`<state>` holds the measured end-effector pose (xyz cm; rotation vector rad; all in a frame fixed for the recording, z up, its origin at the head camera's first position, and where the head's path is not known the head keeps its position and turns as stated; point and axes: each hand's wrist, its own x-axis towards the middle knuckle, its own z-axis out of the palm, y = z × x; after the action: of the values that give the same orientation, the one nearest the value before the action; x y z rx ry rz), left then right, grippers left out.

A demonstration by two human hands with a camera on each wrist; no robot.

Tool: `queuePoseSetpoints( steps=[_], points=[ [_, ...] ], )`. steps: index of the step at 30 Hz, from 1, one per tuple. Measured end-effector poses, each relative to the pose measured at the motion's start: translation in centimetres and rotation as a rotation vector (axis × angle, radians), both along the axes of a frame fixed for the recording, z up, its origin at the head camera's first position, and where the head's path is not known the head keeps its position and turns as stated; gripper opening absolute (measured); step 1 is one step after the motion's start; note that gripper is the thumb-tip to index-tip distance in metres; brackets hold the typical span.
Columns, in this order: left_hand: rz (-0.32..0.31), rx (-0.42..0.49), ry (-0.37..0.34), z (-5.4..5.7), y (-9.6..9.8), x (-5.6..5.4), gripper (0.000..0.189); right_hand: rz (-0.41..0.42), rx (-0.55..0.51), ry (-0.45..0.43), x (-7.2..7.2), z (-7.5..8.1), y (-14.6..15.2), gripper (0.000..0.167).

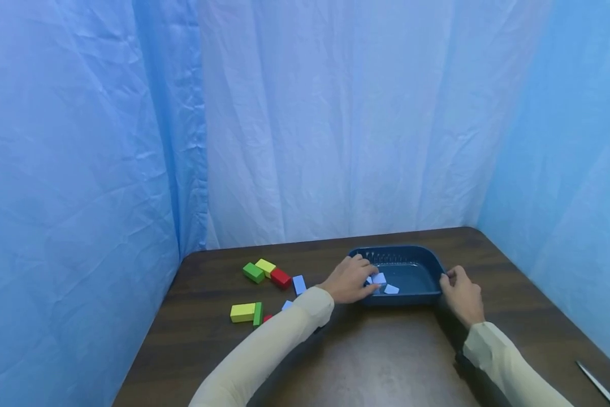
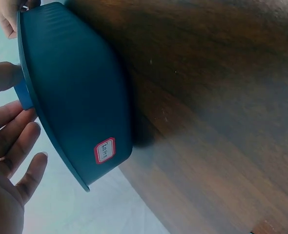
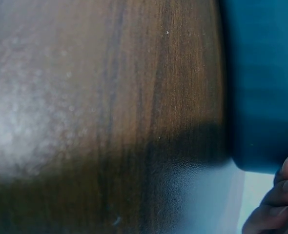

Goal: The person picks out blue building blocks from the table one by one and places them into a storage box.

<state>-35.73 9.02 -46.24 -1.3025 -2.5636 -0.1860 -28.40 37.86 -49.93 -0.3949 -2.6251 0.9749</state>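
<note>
Cream sleeves (image 1: 264, 350) reach across to a dark blue tray (image 1: 401, 300)

Stretching in from the near edge of the head view, both forearms meet at the tray, which sits on the brown wooden table (image 1: 371, 367), right of centre and toward the far side. Left hand (image 1: 352, 281) hangs over the tray's left end; the left wrist view shows its thumb and nearest fingers pinching a small blue block (image 2: 23, 93) at the rim, the remaining fingers spread apart. Right hand (image 1: 462, 297) grips the rim at the opposite end, thumb and fingers bent close around it.

Inside the tray, light blue pieces (image 1: 391, 289) lie beside the left fingers. A red-bordered label (image 2: 105, 150) is stuck to the outer wall.

Left of the tray, more blocks lie on the table. Farther back are a green block (image 1: 254, 273), a yellow block (image 1: 265, 267) and a red block (image 1: 281, 277) set close together, with a blue one (image 1: 299, 285) near them. Nearer, another yellow one (image 1: 243, 312) stands beside a narrow green one (image 1: 258, 314); the left sleeve partly hides further red and blue pieces.

A thin, pale object (image 1: 597, 384) lies at the table's right edge, and light blue curtains (image 1: 335, 113) surround everything.
</note>
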Motion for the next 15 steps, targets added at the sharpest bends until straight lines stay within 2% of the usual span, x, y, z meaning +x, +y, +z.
queuePoseSetpoints(
  steps=[7,15],
  points=[
    [-0.026,-0.010,-0.018,-0.25,0.28,0.02,0.039,-0.004,-0.002,0.004,-0.12,-0.16,0.03,0.033],
    [-0.055,0.037,-0.099,-0.44,0.50,-0.06,0.041,-0.003,0.002,0.002,-0.20,-0.16,0.02,0.032]
  ],
)
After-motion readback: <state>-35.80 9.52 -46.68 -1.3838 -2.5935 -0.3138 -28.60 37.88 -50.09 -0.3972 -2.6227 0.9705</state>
